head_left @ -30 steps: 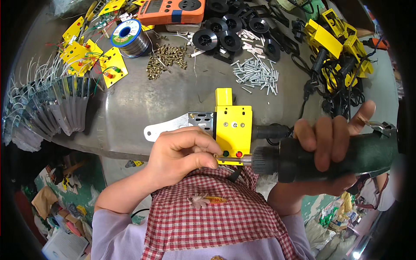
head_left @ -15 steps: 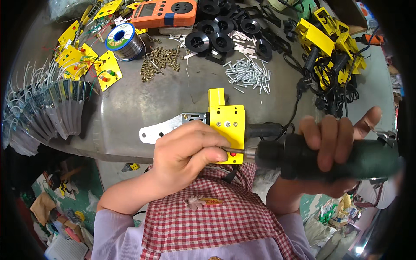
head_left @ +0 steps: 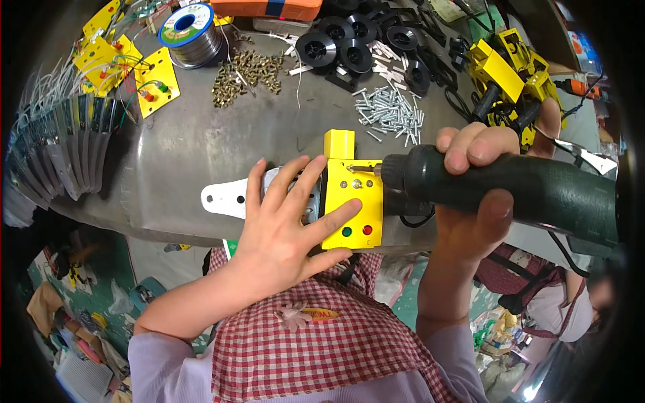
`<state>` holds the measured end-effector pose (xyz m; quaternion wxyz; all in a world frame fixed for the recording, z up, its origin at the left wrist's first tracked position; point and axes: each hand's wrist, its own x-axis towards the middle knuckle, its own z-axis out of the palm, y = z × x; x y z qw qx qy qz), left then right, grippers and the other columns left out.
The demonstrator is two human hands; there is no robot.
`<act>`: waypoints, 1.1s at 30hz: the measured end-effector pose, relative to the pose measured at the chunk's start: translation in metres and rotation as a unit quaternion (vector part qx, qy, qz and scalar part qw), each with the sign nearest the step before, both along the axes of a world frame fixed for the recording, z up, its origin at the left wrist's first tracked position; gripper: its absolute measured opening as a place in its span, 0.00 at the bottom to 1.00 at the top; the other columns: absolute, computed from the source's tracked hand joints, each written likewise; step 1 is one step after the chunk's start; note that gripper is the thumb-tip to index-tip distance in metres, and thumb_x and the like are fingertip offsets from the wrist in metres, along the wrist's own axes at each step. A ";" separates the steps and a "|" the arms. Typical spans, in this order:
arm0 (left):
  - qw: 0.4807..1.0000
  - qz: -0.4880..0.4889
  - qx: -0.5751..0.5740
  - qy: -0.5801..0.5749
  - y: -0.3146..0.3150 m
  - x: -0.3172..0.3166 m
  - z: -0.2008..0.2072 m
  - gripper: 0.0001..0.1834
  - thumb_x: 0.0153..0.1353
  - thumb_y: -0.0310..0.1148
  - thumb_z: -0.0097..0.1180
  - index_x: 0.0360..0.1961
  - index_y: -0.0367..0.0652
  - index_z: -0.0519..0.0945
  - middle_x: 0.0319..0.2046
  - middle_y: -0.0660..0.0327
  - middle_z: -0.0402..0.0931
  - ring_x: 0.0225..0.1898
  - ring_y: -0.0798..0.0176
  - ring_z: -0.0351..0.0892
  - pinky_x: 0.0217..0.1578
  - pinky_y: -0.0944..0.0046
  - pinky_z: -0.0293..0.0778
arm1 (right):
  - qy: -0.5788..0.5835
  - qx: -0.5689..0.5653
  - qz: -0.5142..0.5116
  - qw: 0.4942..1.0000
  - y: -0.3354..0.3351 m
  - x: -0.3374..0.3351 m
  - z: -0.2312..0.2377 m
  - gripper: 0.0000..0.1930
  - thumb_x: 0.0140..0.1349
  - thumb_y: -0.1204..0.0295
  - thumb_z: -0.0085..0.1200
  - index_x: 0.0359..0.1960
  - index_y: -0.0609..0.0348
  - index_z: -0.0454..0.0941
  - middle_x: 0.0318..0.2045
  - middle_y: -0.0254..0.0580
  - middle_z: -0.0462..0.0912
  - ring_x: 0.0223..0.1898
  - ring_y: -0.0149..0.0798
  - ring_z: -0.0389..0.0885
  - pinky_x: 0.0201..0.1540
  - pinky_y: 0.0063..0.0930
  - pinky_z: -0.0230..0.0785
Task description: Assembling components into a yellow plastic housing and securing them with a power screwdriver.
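A yellow metal housing [head_left: 366,208] lies near the table's front edge, with a silver plate [head_left: 220,199] sticking out to its left. Red and green round lights show on its near end, and screw heads run across its middle. My left hand [head_left: 282,215] is spread over the plate and the housing's left side, fingers apart, pressing on them. In my right hand [head_left: 465,225] is a dark green electric screwdriver [head_left: 537,181], lying nearly level. Its bit [head_left: 366,169] reaches the far left corner of the housing; whether a screw sits under the tip, I cannot tell.
Beyond the housing lie silver screws [head_left: 390,113], brass-coloured screws [head_left: 245,75], black spools [head_left: 353,54] and a solder reel [head_left: 191,40]. Clear blade-like strips [head_left: 70,144] stand at left. Yellow housings with black cords [head_left: 500,70] pile up at right. Another person [head_left: 537,295] shows at lower right.
My left hand has let go of the screwdriver bit and opened flat on the housing. The screwdriver has moved from the housing's near end to its far corner. The view has shifted slightly.
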<state>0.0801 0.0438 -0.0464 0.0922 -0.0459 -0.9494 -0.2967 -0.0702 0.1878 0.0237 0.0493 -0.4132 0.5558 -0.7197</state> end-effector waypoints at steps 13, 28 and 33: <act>0.998 -0.058 0.027 -0.022 -0.012 -0.007 0.009 0.29 0.43 0.50 0.67 0.51 0.63 0.80 0.67 0.47 0.57 0.62 0.43 0.61 0.59 0.38 0.52 | -0.031 0.035 -0.053 0.998 -0.011 -0.003 0.014 0.55 0.56 0.59 0.66 0.70 0.62 0.32 0.35 0.45 0.76 0.32 0.39 0.77 0.37 0.36 0.74; 0.996 -0.066 0.049 -0.018 -0.016 -0.014 0.009 0.32 0.37 0.48 0.70 0.49 0.62 0.82 0.68 0.51 0.58 0.59 0.47 0.65 0.56 0.43 0.55 | -0.018 0.120 -0.048 0.991 -0.011 -0.004 0.018 0.52 0.57 0.55 0.64 0.71 0.61 0.38 0.37 0.38 0.76 0.35 0.34 0.74 0.47 0.40 0.65; 0.996 -0.062 0.064 -0.005 -0.015 -0.015 0.004 0.31 0.37 0.48 0.70 0.49 0.61 0.82 0.68 0.52 0.60 0.59 0.47 0.65 0.55 0.44 0.55 | -0.022 0.118 -0.021 0.993 -0.015 -0.008 0.013 0.52 0.56 0.55 0.65 0.70 0.65 0.39 0.35 0.38 0.77 0.34 0.35 0.76 0.46 0.38 0.67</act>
